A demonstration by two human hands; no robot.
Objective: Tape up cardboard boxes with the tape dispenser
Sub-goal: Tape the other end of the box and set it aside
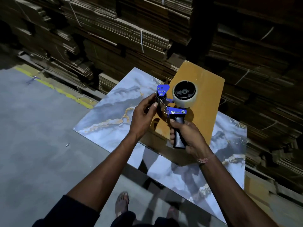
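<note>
While the right hand [185,136] wrapped its fingers round the black pistol handle, the tape dispenser [173,108] hung in the air, clear of the work, over the near part of the cardboard box [201,89]. And there was the left hand [144,112], fingers curled in on the roller end at the dispenser's front, thumb and fingertips pinching at what looked like the tape's loose end by the blade, though the tape itself was too clear to make out. The roll of tape [184,95] sat on the far right of the tool, the roller and blue guard to its left.

So the dispenser's long axis ran left to right, roll to roller, while the box stretched away from the person, near edge to far edge, lying flat on the marbled tabletop [114,112]. That was the hinge of it: the box lay directly beneath and beyond both hands, and the tool's nose pointed left, across the box, not along it. By my reckoning the right hand, the nearer one to the box's middle, would need to swing the nose round and down.
</note>
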